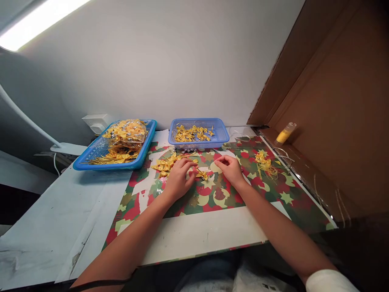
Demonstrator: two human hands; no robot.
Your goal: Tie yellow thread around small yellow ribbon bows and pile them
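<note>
While the left hand (pixel 179 177) pinches a small yellow ribbon bow (pixel 201 174) at its fingertips, the right hand (pixel 231 168) rests just beside it, fingers curled; whether it grips anything cannot be told. Behind the left hand lies a loose pile of bows (pixel 164 164) on the patterned mat (pixel 209 200). Beyond that sits a small blue basket (pixel 223 136); a larger blue tray (pixel 91 156) sits further left.
</note>
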